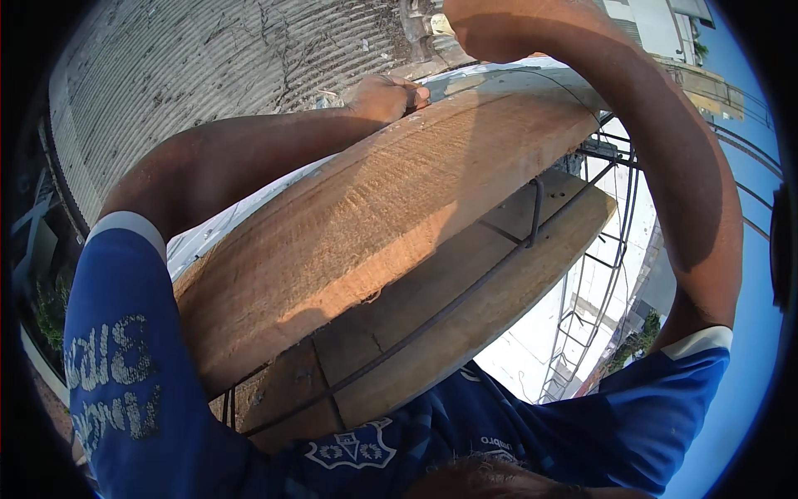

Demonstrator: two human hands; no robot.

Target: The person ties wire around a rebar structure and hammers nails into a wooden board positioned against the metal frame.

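Observation:
My left hand (pixel 384 98) is closed at the far edge of a thick wooden board (pixel 399 191), thumb and fingers pinched together. Whatever small thing they pinch is too small to make out. My right arm arches up and over the board's right end. Its hand (pixel 475 27) is at the top edge of the view, partly cut off, with the fingers hidden. Beside it a hammer (pixel 418 32) shows its metal head and a bit of pale handle, apparently in that hand's grip. The hammer is beyond the board, a little above my left hand.
A second board (pixel 499 283) lies nearer me, below the first. Dark steel rebar (pixel 416 333) runs between them, and a bent bar (pixel 536 212) sticks up. A rebar cage (pixel 611 249) stands to the right. Corrugated roofing (pixel 208 91) spreads beyond the board at the upper left.

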